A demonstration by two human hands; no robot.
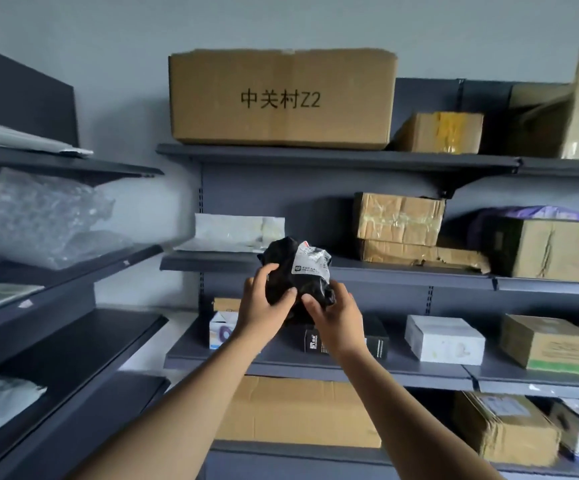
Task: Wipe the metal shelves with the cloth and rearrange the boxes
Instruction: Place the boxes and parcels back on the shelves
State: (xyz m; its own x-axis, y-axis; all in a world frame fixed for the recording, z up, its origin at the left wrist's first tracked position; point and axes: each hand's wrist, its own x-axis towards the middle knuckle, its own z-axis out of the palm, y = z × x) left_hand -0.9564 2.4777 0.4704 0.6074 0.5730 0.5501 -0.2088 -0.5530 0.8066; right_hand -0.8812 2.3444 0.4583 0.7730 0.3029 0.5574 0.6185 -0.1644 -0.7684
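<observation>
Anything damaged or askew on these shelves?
Yes: on the middle shelf, the lower cardboard box under the taped box looks crushed flat, its front edge torn and ragged. The black parcel that the left hand and right hand hold is crumpled.

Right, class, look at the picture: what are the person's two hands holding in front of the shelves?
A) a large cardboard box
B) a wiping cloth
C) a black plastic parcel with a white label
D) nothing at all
C: the left hand and the right hand both grip the black parcel, whose white label faces the camera.
</observation>
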